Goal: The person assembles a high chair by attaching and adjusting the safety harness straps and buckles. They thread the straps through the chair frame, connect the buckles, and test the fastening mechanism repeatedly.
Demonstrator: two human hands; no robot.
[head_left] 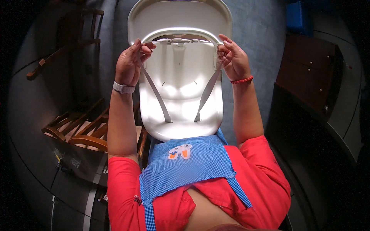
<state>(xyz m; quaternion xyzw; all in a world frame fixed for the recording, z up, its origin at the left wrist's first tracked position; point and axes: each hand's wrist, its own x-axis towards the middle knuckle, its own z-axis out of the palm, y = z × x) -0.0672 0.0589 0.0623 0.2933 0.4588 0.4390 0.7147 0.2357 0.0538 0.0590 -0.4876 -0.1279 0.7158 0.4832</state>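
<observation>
In front of me stands a white plastic high chair [179, 104] with a tray [181, 15] at its far end. A grey safety strap [156, 90] rises from a slot in the lower part of the chair to my left hand [132, 63], whose fingers are closed on it. On the other side, my right hand [234, 58] pinches the matching strap [207, 94], its index finger pointing up. Between the hands the webbing runs across, with a pale buckle [179, 41] near the middle; whether it is fastened I cannot tell.
Wooden chairs [86, 131] stand at the left, and another wooden piece [63, 57] lies farther back. To the right is a dark brown cabinet [308, 73], with a blue bin [298, 17] behind it. Grey floor [254, 34] surrounds the high chair.
</observation>
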